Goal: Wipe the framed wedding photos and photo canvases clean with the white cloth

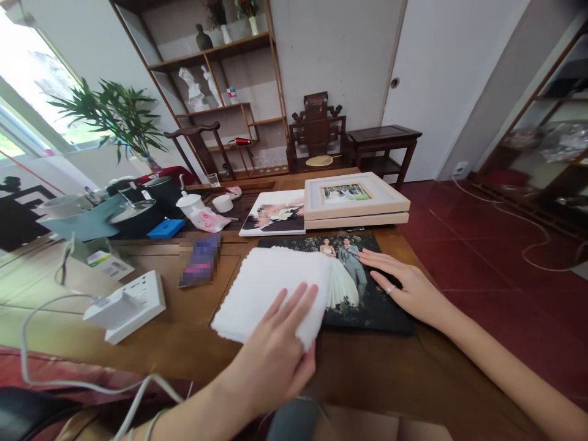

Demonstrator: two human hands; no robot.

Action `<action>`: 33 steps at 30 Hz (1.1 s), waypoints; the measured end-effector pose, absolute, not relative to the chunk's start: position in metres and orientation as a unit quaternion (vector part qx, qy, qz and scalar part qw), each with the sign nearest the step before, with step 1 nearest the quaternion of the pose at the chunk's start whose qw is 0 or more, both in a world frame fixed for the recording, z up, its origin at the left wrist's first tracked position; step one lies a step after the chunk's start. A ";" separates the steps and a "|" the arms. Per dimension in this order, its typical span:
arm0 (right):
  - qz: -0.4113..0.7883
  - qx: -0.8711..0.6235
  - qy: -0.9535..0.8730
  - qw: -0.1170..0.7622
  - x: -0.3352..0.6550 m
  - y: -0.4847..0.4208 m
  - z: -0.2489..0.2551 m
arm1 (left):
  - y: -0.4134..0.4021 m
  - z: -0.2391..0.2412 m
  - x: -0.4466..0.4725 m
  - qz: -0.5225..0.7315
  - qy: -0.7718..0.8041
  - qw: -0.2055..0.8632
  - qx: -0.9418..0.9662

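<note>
A dark photo print (367, 300) of a couple lies flat on the wooden table (367, 367) in front of me. A folded white cloth (266, 288) covers its left part. My left hand (275, 349) rests on the cloth's near edge, fingers stretched over it and thumb under the edge. My right hand (408, 285) lies flat and open on the print's right side, a ring on one finger.
Beyond the print lie another photo print (275, 214) and two stacked light wooden frames (356, 202). To the left sit a white power strip (133, 300) with a cable, a phone (201, 260), cups, pots and a potted plant (114, 116). Shelves and chairs stand behind.
</note>
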State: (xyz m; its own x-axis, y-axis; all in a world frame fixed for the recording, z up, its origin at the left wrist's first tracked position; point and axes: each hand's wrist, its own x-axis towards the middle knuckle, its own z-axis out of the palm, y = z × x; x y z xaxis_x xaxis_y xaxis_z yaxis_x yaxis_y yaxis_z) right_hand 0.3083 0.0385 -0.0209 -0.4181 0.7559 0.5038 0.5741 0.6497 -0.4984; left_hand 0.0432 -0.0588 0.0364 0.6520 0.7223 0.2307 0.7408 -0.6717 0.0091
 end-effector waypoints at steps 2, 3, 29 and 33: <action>0.126 -0.399 -0.833 0.362 0.308 0.039 -0.021 | -0.067 0.034 0.044 -0.121 -0.391 0.037 -0.912; 0.127 -0.399 -0.833 0.361 0.309 0.039 -0.021 | -0.065 0.033 0.044 -0.127 -0.389 0.037 -0.911; 0.130 -0.389 -0.836 0.364 0.310 0.041 -0.024 | -0.066 0.029 0.072 -0.151 -0.385 0.032 -0.910; 0.130 -0.389 -0.837 0.363 0.310 0.041 -0.023 | -0.017 0.033 0.068 -0.095 -0.423 0.042 -0.900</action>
State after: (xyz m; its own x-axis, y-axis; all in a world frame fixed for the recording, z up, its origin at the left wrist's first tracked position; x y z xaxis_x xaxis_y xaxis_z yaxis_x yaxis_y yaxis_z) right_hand 0.3095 0.0413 -0.0235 -0.4343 0.7452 0.5061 0.5565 0.6637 -0.4998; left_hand 0.0678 -0.0167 0.0332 0.6249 0.7531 0.2058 0.7690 -0.6392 0.0040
